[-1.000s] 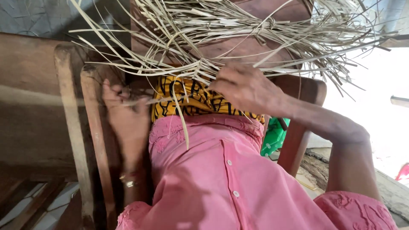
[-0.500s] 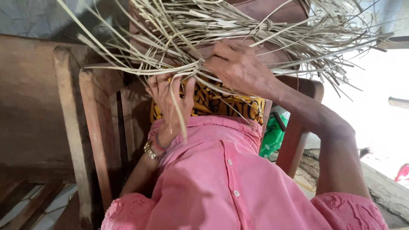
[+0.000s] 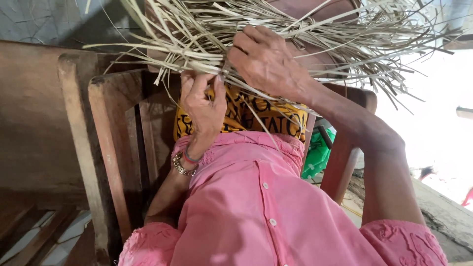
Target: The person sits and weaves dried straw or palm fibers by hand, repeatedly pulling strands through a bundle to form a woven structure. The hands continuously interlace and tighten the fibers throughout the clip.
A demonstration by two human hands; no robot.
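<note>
— Where are the hands?

— Both are up in the bundle of dry straw strips (image 3: 276, 34) that lies across the lap. The left hand (image 3: 202, 106) curls its fingers (image 3: 189, 83) up into the underside of the bundle, closed loosely on a few strips, probably to pick them apart from the rest. The right hand (image 3: 268, 61) lies on top, fingers bent and pressing down, likely to keep the loose mass from sliding.

— Why does the straw fan out so far?

— Nothing binds it that I can see. The strips spread to both sides, past the wooden chair frame (image 3: 106, 148) on the left and towards the bright ground on the right.

— And around that?

— A bracelet (image 3: 181, 165) sits on the left wrist. Below the hands is a yellow patterned cloth (image 3: 261, 116), partly under the straw, then the pink buttoned shirt (image 3: 256, 207). A green bag (image 3: 318, 152) shows just beside the chair's right post.
</note>
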